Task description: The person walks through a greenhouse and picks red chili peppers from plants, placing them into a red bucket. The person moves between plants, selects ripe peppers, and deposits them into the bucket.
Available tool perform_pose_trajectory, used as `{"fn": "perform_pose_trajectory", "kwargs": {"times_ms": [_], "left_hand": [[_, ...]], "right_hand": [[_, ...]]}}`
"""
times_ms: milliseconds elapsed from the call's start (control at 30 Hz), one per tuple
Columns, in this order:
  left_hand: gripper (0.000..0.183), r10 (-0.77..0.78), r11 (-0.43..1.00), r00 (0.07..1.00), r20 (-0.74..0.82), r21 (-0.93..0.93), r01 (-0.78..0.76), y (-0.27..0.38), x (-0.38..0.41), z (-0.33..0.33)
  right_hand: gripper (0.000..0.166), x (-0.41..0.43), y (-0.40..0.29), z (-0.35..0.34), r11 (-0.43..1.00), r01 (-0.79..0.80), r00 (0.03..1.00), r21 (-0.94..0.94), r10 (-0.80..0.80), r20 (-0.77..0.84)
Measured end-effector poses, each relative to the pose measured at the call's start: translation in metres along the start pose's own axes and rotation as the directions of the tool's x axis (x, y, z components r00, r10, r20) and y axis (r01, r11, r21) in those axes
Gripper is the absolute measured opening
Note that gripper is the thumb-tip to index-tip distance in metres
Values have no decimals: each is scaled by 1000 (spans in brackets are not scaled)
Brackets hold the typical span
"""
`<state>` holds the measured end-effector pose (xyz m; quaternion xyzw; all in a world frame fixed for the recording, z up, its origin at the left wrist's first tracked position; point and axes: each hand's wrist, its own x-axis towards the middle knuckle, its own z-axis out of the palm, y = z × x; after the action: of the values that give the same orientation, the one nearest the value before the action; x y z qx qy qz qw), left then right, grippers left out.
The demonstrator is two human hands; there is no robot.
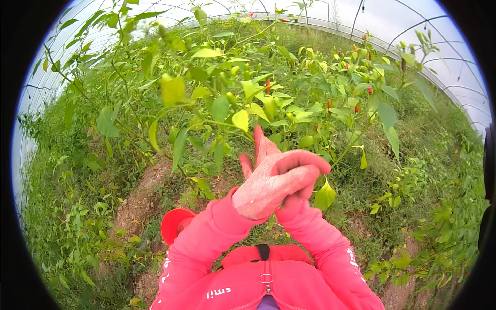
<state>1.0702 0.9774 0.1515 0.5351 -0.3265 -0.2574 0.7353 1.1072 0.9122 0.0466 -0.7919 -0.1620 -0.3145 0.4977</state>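
My left hand (pixel 261 190) lies across my right hand (pixel 296 197) in front of my chest, with the pepper plant's branches just beyond. The two overlap, so most of the right hand is hidden and I cannot tell whether either holds something. One finger points up towards a yellow-green leaf (pixel 240 120). A yellowish leaf (pixel 325 195) hangs to the right of the hands. Small green chili peppers (pixel 231 98) and a red chili pepper (pixel 267 85) show among the leaves above. Another red chili (pixel 329 105) stands farther right.
A red plastic container (pixel 176 226) is beside my left forearm. Leafy branches (pixel 116 124) reach in from the left, and a drooping branch (pixel 358 135) stands on the right. Bare soil (pixel 141 197) shows between weeds. The arched frame of a plastic greenhouse (pixel 418 25) spans overhead.
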Motion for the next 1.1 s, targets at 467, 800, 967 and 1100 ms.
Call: {"fn": "perform_pose_trajectory", "kwargs": {"times_ms": [467, 800, 967, 1100], "left_hand": [[29, 297, 822, 642, -707, -153, -549, -18, 79, -105], [27, 302, 782, 505, -808, -93, -616, -31, 66, -112], [30, 367, 782, 503, -783, -34, -622, -29, 57, -101], [28, 377, 831, 551, -744, 9, -556, -30, 52, -101]], "right_hand": [[31, -14, -1, -39, 965, 230, 972, 130, -221, -76], [30, 37, -22, -74, 721, 31, 961, 693, 170, -219], [32, 97, 16, -32, 734, -58, 929, 677, 288, -233], [35, 126, 52, -12, 630, -479, 873, 611, 417, 255]]}}
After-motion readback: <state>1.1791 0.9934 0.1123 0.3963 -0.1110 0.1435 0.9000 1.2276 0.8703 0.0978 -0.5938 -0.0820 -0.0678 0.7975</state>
